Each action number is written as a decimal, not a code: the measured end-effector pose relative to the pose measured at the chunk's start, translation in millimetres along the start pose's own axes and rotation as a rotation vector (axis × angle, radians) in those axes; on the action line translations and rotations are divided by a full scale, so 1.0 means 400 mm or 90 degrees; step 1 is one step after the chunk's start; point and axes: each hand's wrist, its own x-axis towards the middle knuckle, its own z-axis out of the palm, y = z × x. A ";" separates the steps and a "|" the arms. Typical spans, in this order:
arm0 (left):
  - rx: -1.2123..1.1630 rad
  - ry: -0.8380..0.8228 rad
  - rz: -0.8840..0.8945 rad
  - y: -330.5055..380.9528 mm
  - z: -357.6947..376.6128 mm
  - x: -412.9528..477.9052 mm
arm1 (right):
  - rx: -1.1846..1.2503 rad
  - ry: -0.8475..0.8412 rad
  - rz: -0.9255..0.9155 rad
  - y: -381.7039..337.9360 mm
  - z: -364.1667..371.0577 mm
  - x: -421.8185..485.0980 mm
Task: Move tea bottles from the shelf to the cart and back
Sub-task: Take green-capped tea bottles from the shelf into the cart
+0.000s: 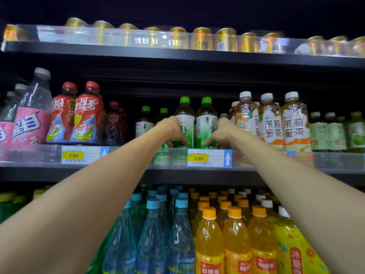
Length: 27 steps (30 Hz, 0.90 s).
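Note:
Two green-capped green tea bottles stand upright side by side at the front of the middle shelf (118, 171). My left hand (171, 131) wraps the lower body of the left tea bottle (184, 115). My right hand (219, 135) wraps the lower body of the right tea bottle (206, 117). Both bottle bases sit at the shelf's clear front rail. Two more green-capped tea bottles (146, 119) stand further back to the left. No cart is in view.
Red iced-tea bottles (87, 113) and pink-labelled bottles (29, 119) stand to the left, white-capped jasmine tea bottles (294, 119) to the right. Gold cans (201, 38) line the top shelf. Blue-capped bottles (152, 230) and orange-capped bottles (235, 234) fill the shelf below.

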 end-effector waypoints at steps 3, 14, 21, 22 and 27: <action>0.067 0.029 -0.012 0.005 0.012 0.010 | -0.049 0.015 -0.006 -0.002 0.004 0.002; 0.168 0.057 -0.020 0.008 0.033 0.053 | -0.130 -0.012 0.007 -0.016 0.008 0.044; 0.208 0.063 -0.023 0.005 0.044 0.077 | -0.141 -0.019 0.014 -0.012 0.017 0.072; 0.210 0.065 -0.023 0.005 0.045 0.079 | -0.143 -0.020 0.014 -0.012 0.018 0.076; 0.227 0.067 -0.017 0.005 0.038 0.070 | -0.167 -0.012 0.016 -0.011 0.021 0.071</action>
